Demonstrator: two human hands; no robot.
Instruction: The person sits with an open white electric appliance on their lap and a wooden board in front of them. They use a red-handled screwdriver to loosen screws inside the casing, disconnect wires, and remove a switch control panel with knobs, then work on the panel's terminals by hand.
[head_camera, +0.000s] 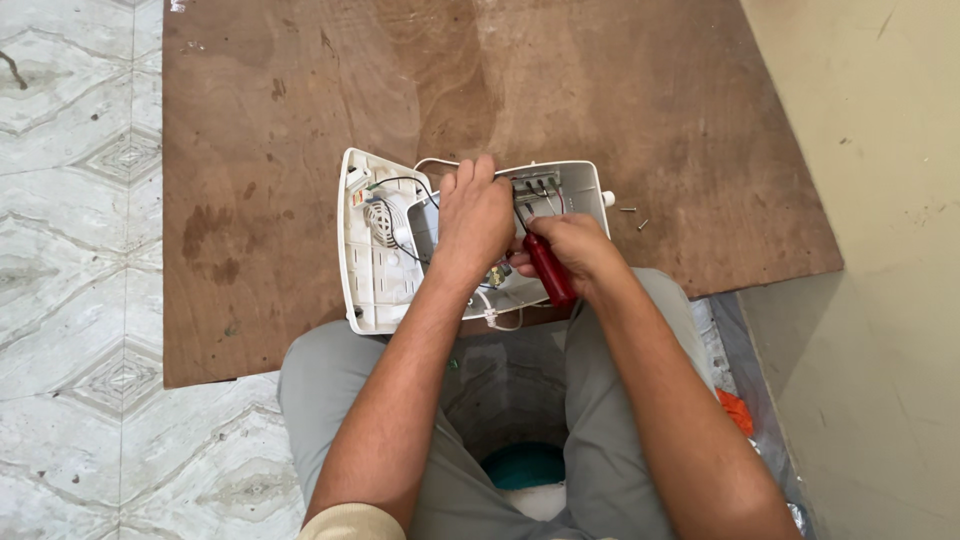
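An opened white plastic appliance casing (372, 270) lies on a brown plywood board (300, 110), its inside facing up with wires, a small coil and a terminal block (538, 190) showing. My left hand (474, 212) rests on top of the casing's middle, fingers curled over its far edge, holding it down. My right hand (572, 248) grips a red-handled screwdriver (548, 268), whose shaft points up toward the terminal block. A white cord (497, 320) hangs from the casing's near edge.
Two small screws (634, 216) lie on the board right of the casing. Patterned floor tiles (70, 250) run along the left; a beige wall (880, 250) stands on the right. My grey-trousered knees frame a teal object (525, 465); an orange scrap (735, 410) lies by my right leg.
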